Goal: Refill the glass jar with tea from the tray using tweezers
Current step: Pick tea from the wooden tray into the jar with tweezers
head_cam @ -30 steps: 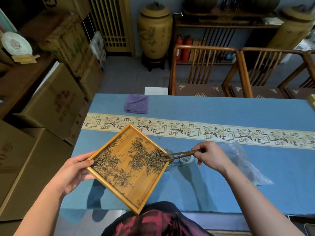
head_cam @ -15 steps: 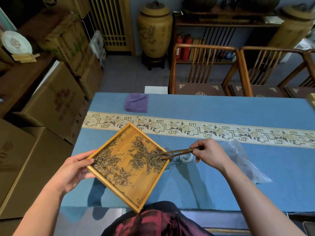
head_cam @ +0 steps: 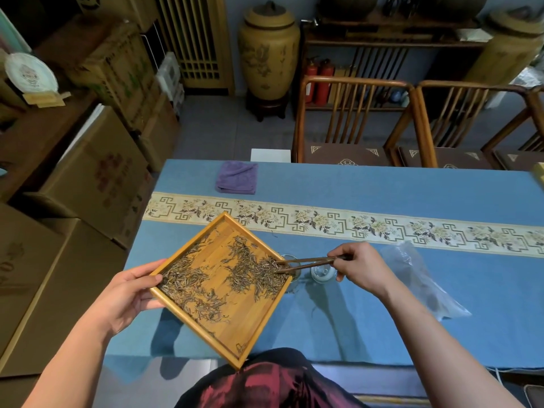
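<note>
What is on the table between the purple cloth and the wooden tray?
In the head view, a cream band with a flower pattern runs across the blue table between the purple cloth and the tray. Nothing else lies there.

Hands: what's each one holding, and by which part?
Left hand grips the wooden tray by its left corner. Right hand pinches the tweezers at their rear end.

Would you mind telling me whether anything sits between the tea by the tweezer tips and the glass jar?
Only the wooden tray's raised rim: the brown tweezers rest on the tea leaves at its right corner, and the clear glass jar stands just beyond, partly hidden.
</note>
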